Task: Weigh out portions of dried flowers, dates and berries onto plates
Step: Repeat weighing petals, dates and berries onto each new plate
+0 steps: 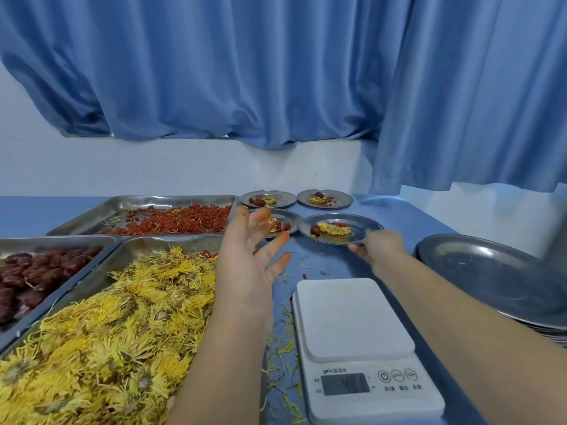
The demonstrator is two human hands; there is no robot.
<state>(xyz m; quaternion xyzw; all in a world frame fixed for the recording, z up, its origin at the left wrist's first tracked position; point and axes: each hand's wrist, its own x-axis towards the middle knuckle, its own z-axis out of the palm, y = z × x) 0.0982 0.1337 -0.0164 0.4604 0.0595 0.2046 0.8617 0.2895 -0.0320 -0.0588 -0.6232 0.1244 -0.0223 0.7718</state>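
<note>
A filled plate (pixel 352 237) is gripped at its rim by the right hand (pixel 379 245) and set among finished portions. The left hand (pixel 250 256) is held open, fingers (pixel 277 240) spread. An empty plate (pixel 491 271) is probably needed next on the scale (pixel 352 317).

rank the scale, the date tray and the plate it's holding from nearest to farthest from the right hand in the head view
1. Plate: its near rim is in the right hand's grip, at the back of the table.
2. Scale: just toward the person from that hand, on the right side.
3. Date tray: far across on the left edge, beyond the left hand and the flower tray.
</note>
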